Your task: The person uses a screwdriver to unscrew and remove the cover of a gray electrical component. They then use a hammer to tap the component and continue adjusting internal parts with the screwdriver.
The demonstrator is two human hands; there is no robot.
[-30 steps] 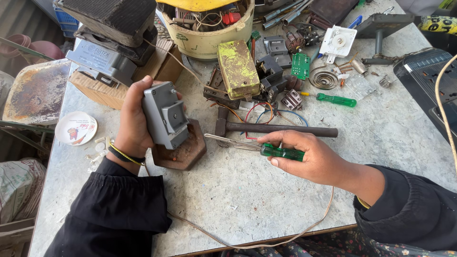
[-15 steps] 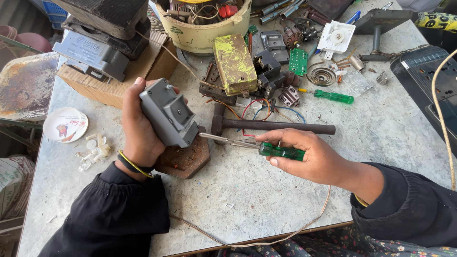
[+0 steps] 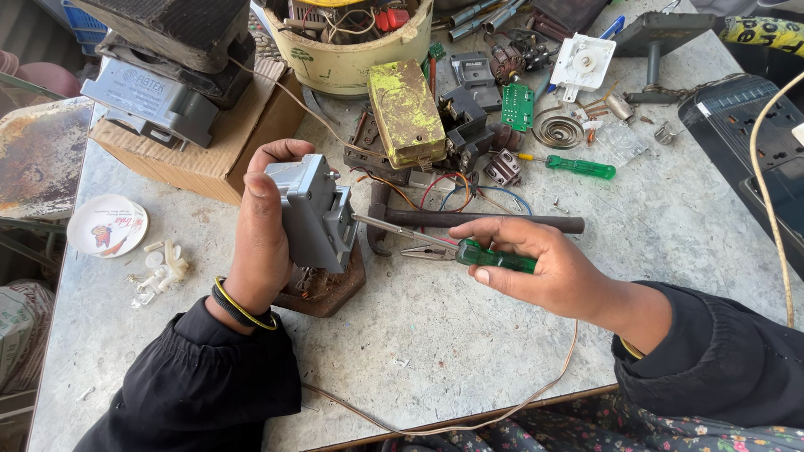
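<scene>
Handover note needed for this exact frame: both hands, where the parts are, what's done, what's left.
Left hand: grips the grey motor unit, tilted, over a rusty base on the table.
Right hand: holds the green-handled screwdriver, its tip at the unit's right side.
Nearby: hammer, pliers and a second green screwdriver, all lying untouched.
Done: unit lifted and steadied.
Left: whatever the tip is working on; I cannot tell whether it is a screw.

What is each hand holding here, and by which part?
The left hand grips a grey boxy motor part around its back and side. The right hand holds a green-handled screwdriver by its handle, tip against the part.
</scene>
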